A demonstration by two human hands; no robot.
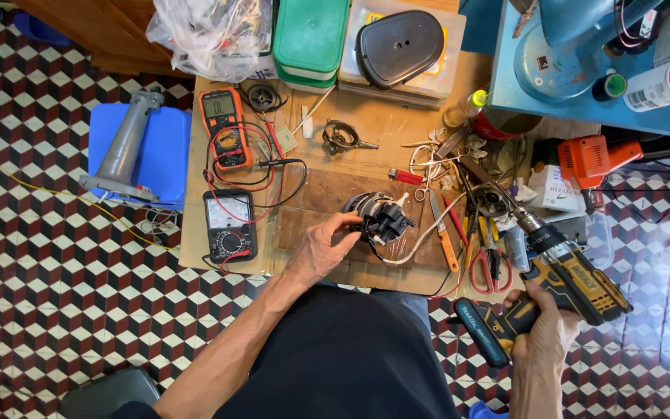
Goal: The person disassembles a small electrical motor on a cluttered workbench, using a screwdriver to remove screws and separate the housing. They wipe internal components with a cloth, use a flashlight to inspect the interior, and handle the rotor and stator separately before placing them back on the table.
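The wooden table (381, 124) fills the middle of the view above a checkered floor (40, 271). At its 9 o'clock edge a blue stool (168, 143) carries a grey metal column (122, 147). At 12 o'clock stand a green-lidded box (310, 35) and a clear box topped by a black cover (399, 46), with a plastic bag (211, 31) just beside them. At 4 o'clock the right hand (543, 326) has its fingers wrapped round the grip of a yellow-and-black cordless drill (560, 275), whose nose points toward 11 o'clock. Near the table's centre, the left hand (323, 248) has its fingers closed on the side of a small black motor assembly (380, 217) resting on the table. At 9 o'clock from the motor lie a black multimeter (229, 225) and, above it, an orange multimeter (224, 128), with red and black leads between them. Red-handled scissors (490, 268) lie just left of the drill.
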